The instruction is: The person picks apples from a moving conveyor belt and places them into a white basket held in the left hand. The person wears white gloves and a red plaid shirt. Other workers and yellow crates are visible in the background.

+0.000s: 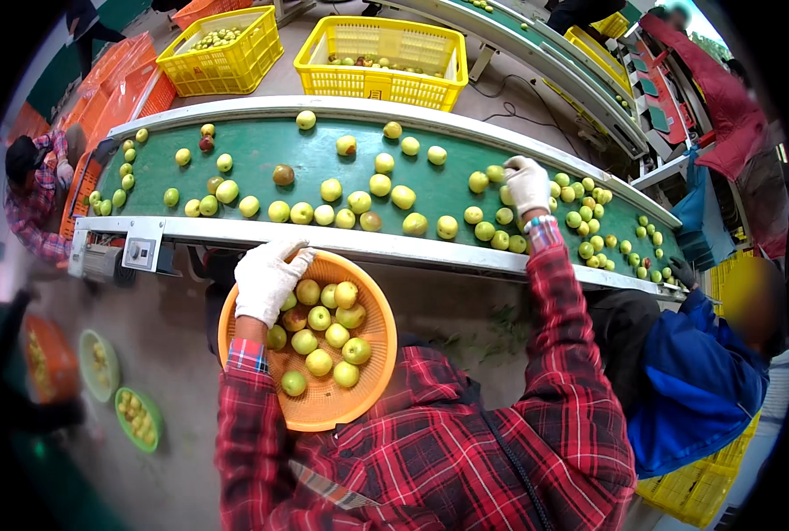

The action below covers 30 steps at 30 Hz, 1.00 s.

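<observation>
My left hand (pixel 268 282), in a white glove, grips the far rim of a round orange plastic basket (pixel 380 332). Several yellow-green fruits that look like jujubes (pixel 319 362) lie inside, one of them partly brown. The basket is tilted in front of my chest, against the near rail of a conveyor. Over the green conveyor belt (pixel 248 159), my gloved right hand (pixel 527 186) is lowered among loose fruits with its fingers bent. What is under those fingers is hidden. Some fruits on the belt are brown, such as a brown fruit (pixel 283 174) left of centre.
White metal rails (pixel 368 235) edge the belt. Beyond it stand two yellow crates (pixel 381 83) with fruit and a second conveyor (pixel 547 60). A person in blue (pixel 693 378) sits close on my right; another person (pixel 36 192) is at the far left. A green basin (pixel 157 415) stands lower left.
</observation>
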Available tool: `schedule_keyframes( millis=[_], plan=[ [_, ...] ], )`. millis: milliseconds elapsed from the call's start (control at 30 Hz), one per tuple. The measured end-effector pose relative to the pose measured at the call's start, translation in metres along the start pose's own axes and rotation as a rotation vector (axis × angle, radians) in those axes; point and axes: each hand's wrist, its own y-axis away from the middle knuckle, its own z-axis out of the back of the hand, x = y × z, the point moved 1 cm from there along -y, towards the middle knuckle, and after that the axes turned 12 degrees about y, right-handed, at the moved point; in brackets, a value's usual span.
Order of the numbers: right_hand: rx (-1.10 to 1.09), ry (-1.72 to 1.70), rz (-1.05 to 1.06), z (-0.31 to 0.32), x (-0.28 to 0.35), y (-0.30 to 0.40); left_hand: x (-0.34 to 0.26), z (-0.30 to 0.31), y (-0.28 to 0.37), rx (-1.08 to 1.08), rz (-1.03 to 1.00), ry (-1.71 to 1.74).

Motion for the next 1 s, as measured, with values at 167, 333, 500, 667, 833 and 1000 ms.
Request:
schedule_keyframes(
  millis=[167, 333, 500, 667, 833, 1000],
  plan=[
    [-0.035, -0.019, 0.101, -0.022, 0.013, 0.024, -0.005, -0.013, 0.002, -0.009, -0.022, 0.015],
    [-0.04, -0.595, -0.106, -0.049, -0.054, -0.014, -0.02, -0.019, 0.004, -0.013, -0.015, -0.004],
    [0.028, -0.465, 0.076, -0.037, -0.014, -0.006, -0.035, -0.027, 0.008, 0.014, 0.023, -0.031],
    [0.01, -0.101, 0.444, -0.03, 0.073, -0.006, -0.043, -0.04, 0.011, -0.02, -0.025, -0.014],
    [0.162, 0.023, 0.762, -0.038, 0.144, -0.008, -0.059, -0.05, 0.013, -0.032, -0.041, -0.023],
    [0.245, 0.08, 0.788, -0.056, 0.159, -0.012, -0.072, -0.058, 0.015, -0.013, 0.0, -0.039]
  ],
)
